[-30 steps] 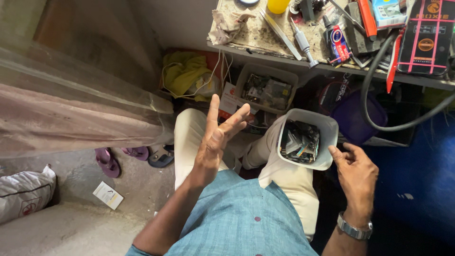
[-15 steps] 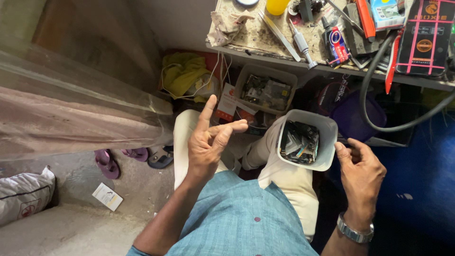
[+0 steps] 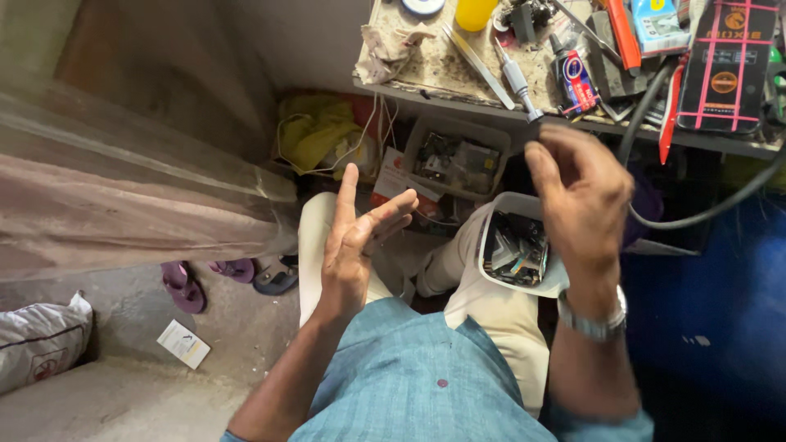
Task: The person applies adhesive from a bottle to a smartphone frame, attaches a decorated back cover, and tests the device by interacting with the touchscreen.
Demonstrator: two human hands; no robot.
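I sit with a white plastic tub (image 3: pixel 524 288) of small metal and electronic parts resting on my right thigh. My right hand (image 3: pixel 581 192) is raised above the tub, just below the bench edge, seen from the back with its fingers curled. It is blurred, and whether it pinches anything is hidden. My left hand (image 3: pixel 356 237) hovers over my left knee, palm up, fingers spread and holding nothing. A metal watch (image 3: pixel 591 323) is on my right wrist.
The cluttered workbench (image 3: pixel 458 86) at the top carries tweezers (image 3: pixel 479 61), a screwdriver (image 3: pixel 517 82), a yellow cup (image 3: pixel 475 12) and a rag (image 3: pixel 389 49). A black cable (image 3: pixel 679 219) hangs at right. Under the bench are a parts box (image 3: pixel 454 160) and yellow cloth (image 3: pixel 315 131). Sandals (image 3: pixel 184 286) lie on the floor.
My right hand has risen from beside the tub to above it, near the bench edge. My left hand stayed over the knee and its fingers shifted slightly.
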